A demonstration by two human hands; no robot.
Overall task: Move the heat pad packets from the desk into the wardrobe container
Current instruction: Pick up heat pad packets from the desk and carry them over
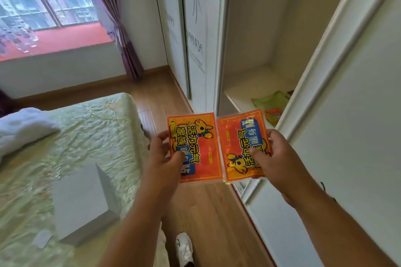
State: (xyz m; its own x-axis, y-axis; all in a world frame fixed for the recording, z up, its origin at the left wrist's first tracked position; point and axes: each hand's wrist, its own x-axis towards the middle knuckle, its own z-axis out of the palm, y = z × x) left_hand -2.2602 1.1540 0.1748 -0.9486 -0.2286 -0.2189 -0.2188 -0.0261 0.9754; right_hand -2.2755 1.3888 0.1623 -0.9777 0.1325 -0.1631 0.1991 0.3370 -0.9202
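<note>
Both my arms reach out in front of me, bare to the elbow. My left hand [161, 154] pinches a packet [194, 147], thumb on top and fingers curled under it. My right hand [276, 158] pinches another packet [240, 141] the same way. My two hands are side by side, near each other but not touching.

It was a home bedroom: a bed [71, 136] with a pale green cover stood beside a wood floor [206, 212], a white wardrobe [271, 39] stood open, and purple curtains [117, 24] hung at a wide window [45, 0].
</note>
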